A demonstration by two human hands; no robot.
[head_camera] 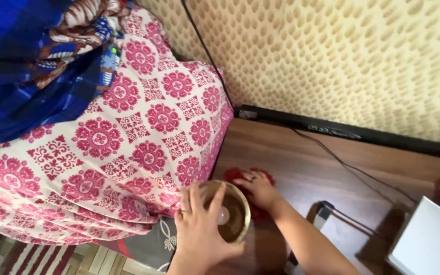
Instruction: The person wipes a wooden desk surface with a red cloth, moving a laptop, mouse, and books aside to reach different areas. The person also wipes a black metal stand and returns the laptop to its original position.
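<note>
Red cloth (250, 178) mostly hidden under right hand (259, 189); jar (228, 211) base unseen.

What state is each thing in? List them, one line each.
Glass: upright, lifted off the wooden surface, held at the rim.
Left hand: closed around the glass.
Right hand: pressed flat on the red cloth.
Red cloth: bunched up on the table.
Table: bare wood, black cable lying across it.
Patterned sheet: draped, hanging over the edge.

Pink-patterned white sheet (128, 137) at nine o'clock, blue checked cloth (21, 66) at ten, black cable (352, 168) at three (trailing over brown wooden floor (301, 153)), white box (429, 239) at four.
</note>
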